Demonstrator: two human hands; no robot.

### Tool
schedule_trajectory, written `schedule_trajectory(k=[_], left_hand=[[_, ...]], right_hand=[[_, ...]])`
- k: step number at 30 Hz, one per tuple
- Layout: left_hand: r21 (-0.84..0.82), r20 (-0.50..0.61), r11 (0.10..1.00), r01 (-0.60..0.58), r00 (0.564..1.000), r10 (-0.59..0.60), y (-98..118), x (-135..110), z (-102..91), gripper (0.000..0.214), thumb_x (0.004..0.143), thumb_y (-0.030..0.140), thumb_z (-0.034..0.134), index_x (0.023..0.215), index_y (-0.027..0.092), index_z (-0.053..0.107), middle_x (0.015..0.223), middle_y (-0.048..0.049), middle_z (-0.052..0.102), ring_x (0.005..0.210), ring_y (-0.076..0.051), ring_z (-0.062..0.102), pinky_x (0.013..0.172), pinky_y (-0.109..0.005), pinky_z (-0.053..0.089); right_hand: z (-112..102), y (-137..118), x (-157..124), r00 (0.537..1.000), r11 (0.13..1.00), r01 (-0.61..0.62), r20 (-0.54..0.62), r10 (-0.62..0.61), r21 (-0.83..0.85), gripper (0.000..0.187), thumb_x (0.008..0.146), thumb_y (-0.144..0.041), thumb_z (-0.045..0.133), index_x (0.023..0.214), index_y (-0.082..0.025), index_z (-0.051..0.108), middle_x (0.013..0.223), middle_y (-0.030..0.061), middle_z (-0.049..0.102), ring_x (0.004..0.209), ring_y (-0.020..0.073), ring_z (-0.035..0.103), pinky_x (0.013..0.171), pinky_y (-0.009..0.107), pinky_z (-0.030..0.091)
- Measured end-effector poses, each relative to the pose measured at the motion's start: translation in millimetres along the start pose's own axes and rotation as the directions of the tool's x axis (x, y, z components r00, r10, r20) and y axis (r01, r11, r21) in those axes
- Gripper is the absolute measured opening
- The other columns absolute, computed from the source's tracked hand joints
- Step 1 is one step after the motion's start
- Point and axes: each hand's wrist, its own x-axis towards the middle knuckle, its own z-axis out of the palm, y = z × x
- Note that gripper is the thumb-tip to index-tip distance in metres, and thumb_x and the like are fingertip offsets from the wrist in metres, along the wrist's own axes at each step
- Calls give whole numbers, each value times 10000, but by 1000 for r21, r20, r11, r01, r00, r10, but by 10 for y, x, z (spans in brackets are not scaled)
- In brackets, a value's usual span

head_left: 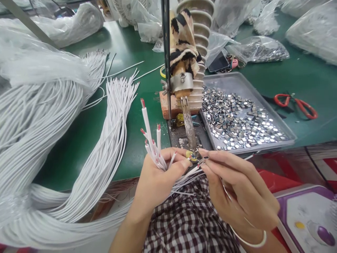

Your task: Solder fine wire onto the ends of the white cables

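Note:
My left hand (158,179) grips a small bunch of white cables (152,144) whose stripped red-tipped ends point up, and pinches one cable end toward the right. My right hand (237,189) holds a small metal clip (202,161) between thumb and forefinger, right at that cable end. Both hands meet just below the tip of a press tool (188,123) that stands on a dark base. A grey tray (263,95) with several shiny metal clips (237,119) lies to the right of the tool.
Large bundles of white cable (52,133) cover the green table (142,123) on the left and hang over its front edge. Red-handled scissors (297,103) lie at the right. Plastic bags (263,49), a phone (218,63) and a fan sit at the back. A checked cloth covers my lap.

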Motion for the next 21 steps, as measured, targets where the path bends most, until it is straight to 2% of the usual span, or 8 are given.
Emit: schedule_trajectory(k=[3, 7, 12, 15, 18, 21], left_hand=[[55, 59, 998, 17, 998, -20, -9, -8, -26, 153, 688, 136, 677, 538, 155, 661, 643, 25, 667, 427, -28, 308, 421, -187, 281], [116, 87, 993, -27, 996, 17, -4, -17, -43, 158, 713, 131, 665, 557, 151, 662, 668, 7, 688, 516, -65, 453, 485, -179, 363], [96, 85, 994, -61, 995, 53, -9, -12, -37, 147, 725, 136, 664, 579, 146, 667, 741, -3, 732, 466, -45, 416, 449, -183, 341], [92, 76, 992, -83, 994, 76, -19, -5, -49, 153, 733, 123, 664, 583, 152, 674, 768, -4, 745, 487, -61, 483, 473, -192, 388], [110, 115, 987, -115, 988, 103, -36, -12, -71, 163, 745, 108, 663, 594, 164, 685, 807, -19, 767, 603, -116, 607, 564, -217, 467], [136, 139, 983, -121, 985, 103, -60, -22, -85, 175, 761, 97, 655, 607, 171, 692, 841, -24, 783, 681, -141, 655, 621, -229, 491]], right_hand=[[-8, 11, -47, 1000, 999, -24, -20, 24, -21, 263, 805, 27, 715, 1034, -103, 718, 1083, 62, 756, 964, 138, 725, 928, 233, 615], [11, 36, -89, 998, 999, -34, -50, 33, -18, 350, 775, 22, 749, 1081, -148, 734, 1098, 38, 749, 938, 138, 732, 910, 226, 621], [28, 38, -73, 999, 999, -33, -36, 33, 9, 422, 765, 44, 738, 1142, -146, 728, 1141, 59, 722, 961, 160, 738, 929, 245, 624], [14, 3, -38, 998, 998, -57, -38, 57, -10, 393, 776, 31, 737, 1116, -165, 732, 1103, 49, 729, 945, 163, 742, 916, 259, 635], [-13, -26, -15, 999, 999, -47, -10, 47, -27, 309, 784, 17, 741, 1044, -148, 731, 1063, 47, 741, 929, 146, 740, 909, 233, 628], [-35, -16, -29, 999, 999, -49, 6, 49, -18, 278, 785, -4, 751, 1024, -143, 720, 1063, 45, 746, 918, 139, 737, 906, 230, 623]])
